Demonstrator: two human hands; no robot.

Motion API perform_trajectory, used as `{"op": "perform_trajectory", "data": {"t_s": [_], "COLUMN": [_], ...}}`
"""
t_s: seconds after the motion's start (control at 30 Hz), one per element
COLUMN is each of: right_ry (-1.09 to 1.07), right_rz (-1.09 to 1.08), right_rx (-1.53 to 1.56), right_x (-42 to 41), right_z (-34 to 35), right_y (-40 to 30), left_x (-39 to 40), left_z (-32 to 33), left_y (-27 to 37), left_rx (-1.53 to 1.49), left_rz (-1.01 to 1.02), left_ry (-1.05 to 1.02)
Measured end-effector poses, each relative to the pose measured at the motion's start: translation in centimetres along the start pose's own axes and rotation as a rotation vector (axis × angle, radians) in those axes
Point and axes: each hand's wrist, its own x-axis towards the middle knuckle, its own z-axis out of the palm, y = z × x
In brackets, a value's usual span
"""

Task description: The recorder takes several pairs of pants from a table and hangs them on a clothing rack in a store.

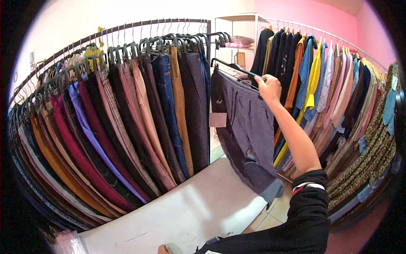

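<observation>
My right hand [269, 90] grips one end of a black hanger [236, 67], raised at the far end of the white table. From it hangs a pair of dark grey trousers [245, 114] with a gathered waist and a blank-looking tag [218, 120]. The trouser legs dangle over the table's edge, with lighter grey-blue fabric showing near the hems. Only a bit of my left hand [165, 249] shows at the bottom edge, over the white tabletop [152, 228]; its fingers are mostly hidden.
A black rail [111, 31] packed with hanging trousers runs along the left. To the right, a white rail [317, 30] carries shirts and dresses. Behind stands a white shelf unit [256, 31] with plastic-wrapped packs [239, 41]. Clear plastic [70, 242] lies at the table's lower left.
</observation>
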Motion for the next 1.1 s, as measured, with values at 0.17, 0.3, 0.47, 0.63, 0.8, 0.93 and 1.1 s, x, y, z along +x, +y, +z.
{"op": "perform_trajectory", "data": {"t_s": [0.17, 0.3, 0.47, 0.63, 0.8, 0.93, 1.1], "right_ry": [-0.017, 0.022, -0.008, -0.088, -0.117, -0.09, 0.024], "right_rz": [-0.026, 0.023, 0.132, 0.137, 0.132, 0.128, 0.124], "right_rx": [-0.009, 0.043, 0.183, 0.226, 0.253, 0.235, 0.316], "right_x": [3.0, 4.8, 8.1, 9.4, 9.9, 11.4, 13.4], "right_z": [5.2, 8.0, 11.3, 13.5, 15.4, 15.8, 15.8], "right_y": [-1.1, -2.7, -3.4, -5.4, -6.7, -8.0, -11.2], "left_x": [-0.1, -0.2, 0.0, -0.1, -0.8, 0.0, 0.4], "left_z": [0.8, 0.8, 1.1, 2.6, 3.9, 4.0, 2.7], "left_y": [0.3, 1.4, 2.0, -0.4, -3.3, -3.1, -0.2], "left_rx": [0.084, 0.09, 0.118, 0.202, 0.259, 0.288, 0.315], "left_rz": [0.065, 0.064, 0.09, 0.171, 0.064, 0.008, 0.209], "left_ry": [0.072, 0.083, 0.118, 0.164, 0.074, 0.017, 0.239]}}
